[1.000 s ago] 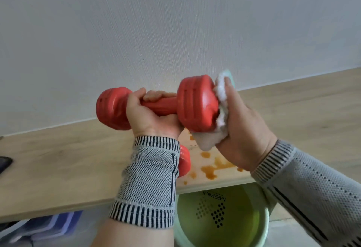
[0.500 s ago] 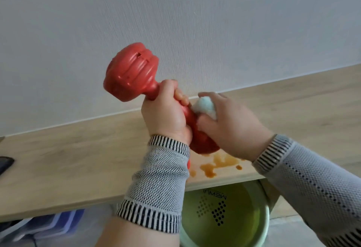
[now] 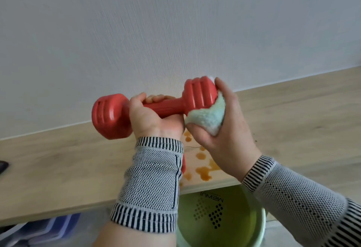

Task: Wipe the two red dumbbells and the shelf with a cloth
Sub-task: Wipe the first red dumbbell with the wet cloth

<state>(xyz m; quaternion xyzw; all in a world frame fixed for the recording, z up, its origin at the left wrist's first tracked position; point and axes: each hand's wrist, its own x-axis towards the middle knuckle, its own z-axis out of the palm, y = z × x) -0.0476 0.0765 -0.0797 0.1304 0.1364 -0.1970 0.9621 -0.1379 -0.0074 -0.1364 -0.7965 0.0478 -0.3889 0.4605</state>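
Note:
My left hand (image 3: 154,118) grips the handle of a red dumbbell (image 3: 113,116) and holds it level above the wooden shelf (image 3: 58,168). My right hand (image 3: 224,133) holds a pale blue-white cloth (image 3: 207,118) bunched against the dumbbell's right head. A sliver of a second red dumbbell (image 3: 183,163) shows on the shelf behind my left wrist; the rest of it is hidden. Orange-brown spill marks (image 3: 203,172) stain the shelf near its front edge.
A green basin (image 3: 250,223) stands on the floor below the shelf's front edge. A dark object (image 3: 3,165) lies at the shelf's far left. Blue plastic containers (image 3: 39,229) sit under the shelf at the left. A white wall rises behind.
The dumbbell has swung from tilted up at the left to level. The cloth has moved from the lower head near the handle to the outer side of the right head.

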